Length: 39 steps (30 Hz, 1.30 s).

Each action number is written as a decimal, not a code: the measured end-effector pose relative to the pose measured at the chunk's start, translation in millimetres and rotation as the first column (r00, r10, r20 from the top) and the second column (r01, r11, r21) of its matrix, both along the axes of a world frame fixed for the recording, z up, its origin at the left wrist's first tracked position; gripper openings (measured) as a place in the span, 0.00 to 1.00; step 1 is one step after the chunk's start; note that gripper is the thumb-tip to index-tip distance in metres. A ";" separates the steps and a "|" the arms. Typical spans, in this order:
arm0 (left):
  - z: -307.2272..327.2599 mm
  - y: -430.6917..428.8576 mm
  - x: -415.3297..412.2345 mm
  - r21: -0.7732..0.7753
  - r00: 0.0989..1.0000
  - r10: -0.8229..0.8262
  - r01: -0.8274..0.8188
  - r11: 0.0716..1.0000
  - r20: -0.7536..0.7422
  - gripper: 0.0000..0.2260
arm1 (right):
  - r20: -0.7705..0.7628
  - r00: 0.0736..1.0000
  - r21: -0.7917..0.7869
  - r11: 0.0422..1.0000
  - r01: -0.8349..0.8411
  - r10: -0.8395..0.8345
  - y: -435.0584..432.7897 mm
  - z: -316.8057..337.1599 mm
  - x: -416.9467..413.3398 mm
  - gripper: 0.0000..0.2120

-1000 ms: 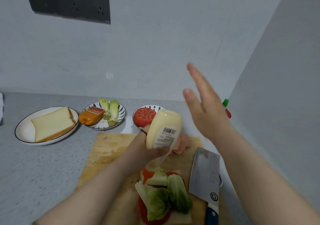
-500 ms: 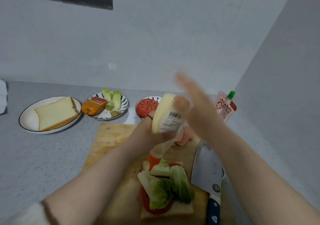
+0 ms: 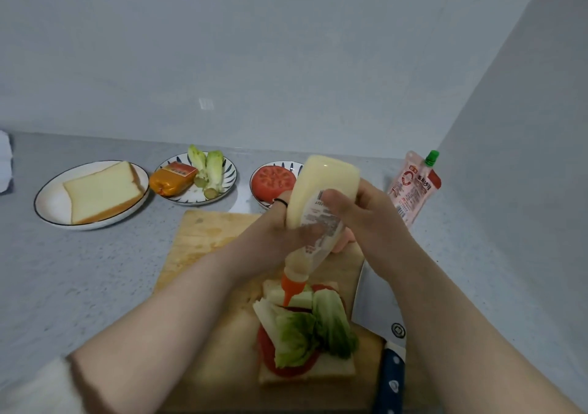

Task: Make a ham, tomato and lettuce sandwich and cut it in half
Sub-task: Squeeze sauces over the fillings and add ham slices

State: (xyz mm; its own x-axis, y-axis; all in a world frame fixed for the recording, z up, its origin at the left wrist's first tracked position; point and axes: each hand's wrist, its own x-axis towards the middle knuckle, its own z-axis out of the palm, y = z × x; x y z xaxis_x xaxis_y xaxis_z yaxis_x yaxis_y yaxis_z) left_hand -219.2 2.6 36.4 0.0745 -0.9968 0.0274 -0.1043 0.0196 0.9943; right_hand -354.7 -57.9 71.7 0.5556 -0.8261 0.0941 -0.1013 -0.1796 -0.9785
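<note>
An open sandwich (image 3: 305, 343) of bread, tomato slices and lettuce leaves lies on the wooden cutting board (image 3: 210, 241). Above it I hold a pale mayonnaise squeeze bottle (image 3: 321, 197) upside down, its orange nozzle just over the lettuce. My left hand (image 3: 273, 225) grips the bottle from the left and my right hand (image 3: 366, 219) grips it from the right. A second bread slice (image 3: 101, 192) waits on a white plate (image 3: 47, 203) at the far left. A cleaver (image 3: 381, 315) with a dark blue handle lies on the board right of the sandwich.
A patterned plate (image 3: 229, 181) holds lettuce stalks and an orange ham packet (image 3: 171, 178). A bowl with a tomato half (image 3: 273, 181) stands behind the bottle. A red sauce pouch (image 3: 413, 187) with a green cap leans near the right wall. Pink ham shows behind my hands.
My right hand came down from the air and took hold of the bottle beside my left hand. The bottle's nozzle now points at the lettuce.
</note>
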 end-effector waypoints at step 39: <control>11.5 -3.1 6.1 -0.103 0.946 0.092 -0.063 0.993 0.310 0.29 | 0.098 0.989 0.173 0.976 -0.129 0.113 -2.0 -6.2 12.5 0.15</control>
State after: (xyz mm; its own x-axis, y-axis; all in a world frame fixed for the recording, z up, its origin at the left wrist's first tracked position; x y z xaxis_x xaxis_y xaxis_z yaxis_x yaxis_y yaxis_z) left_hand -213.0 -0.5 47.9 0.1245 -0.9805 0.1517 -0.4153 0.0874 0.9055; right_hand -342.2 -59.9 65.5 0.6485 -0.7612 0.0035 -0.0028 -0.0070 -1.0000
